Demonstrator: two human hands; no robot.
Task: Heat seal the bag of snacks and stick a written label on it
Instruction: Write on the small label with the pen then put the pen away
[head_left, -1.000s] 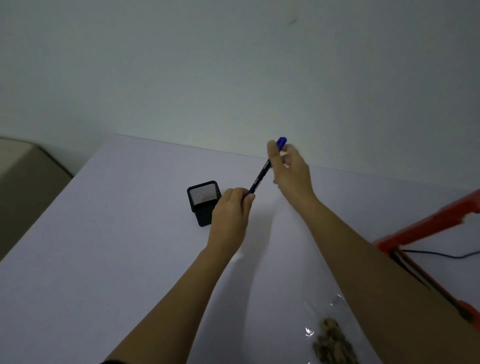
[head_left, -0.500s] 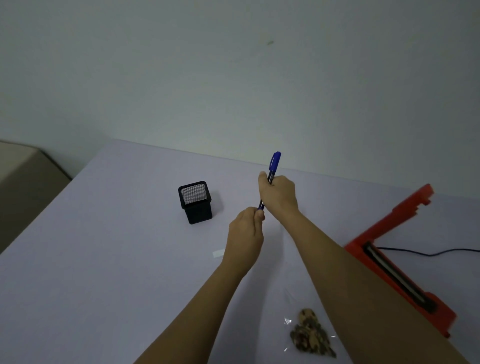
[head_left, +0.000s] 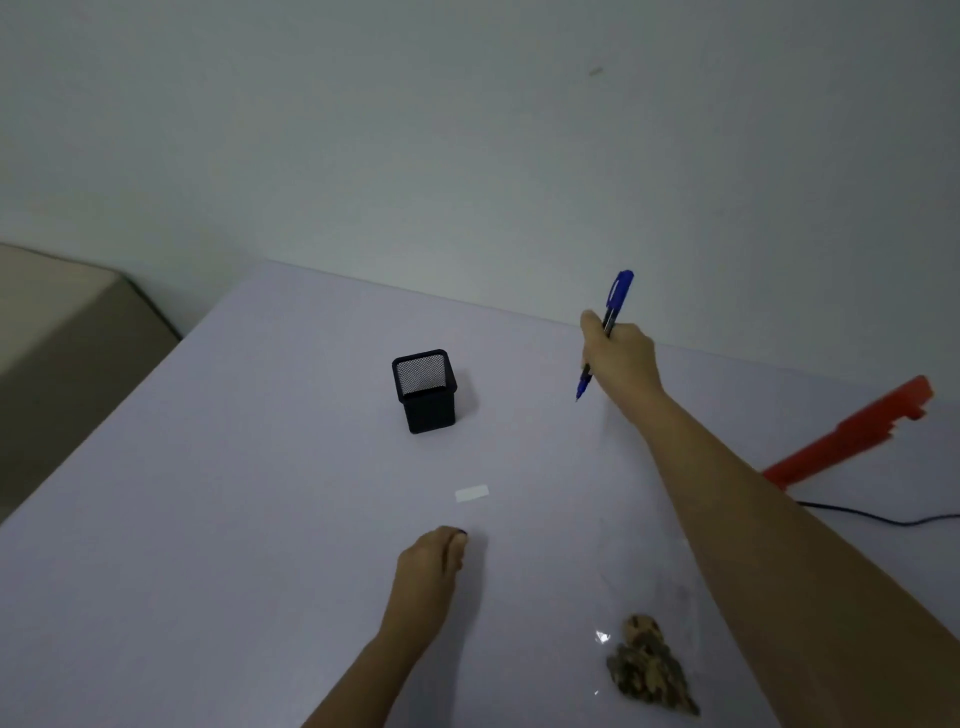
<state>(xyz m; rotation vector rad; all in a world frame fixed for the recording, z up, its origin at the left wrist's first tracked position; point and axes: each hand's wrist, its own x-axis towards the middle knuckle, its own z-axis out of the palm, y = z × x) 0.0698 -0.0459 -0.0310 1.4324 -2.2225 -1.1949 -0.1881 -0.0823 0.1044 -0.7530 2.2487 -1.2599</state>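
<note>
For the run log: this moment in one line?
right hand: holding pen | left hand: closed, near label | snack bag: unlabelled

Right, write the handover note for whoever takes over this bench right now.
Right hand: holds the pen tip down above the table, cap posted on its top end.
Left hand: closed, something small and dark at the fingertips, cannot tell what.
Label: on the table in front of the left hand, looks blank.
Bag of snacks: lying near the right forearm; seal not discernible.
Sealer: far right, arm raised.
Pen holder: upright beyond the label.
Left: write the label and stick it on the bag; check the seal.
</note>
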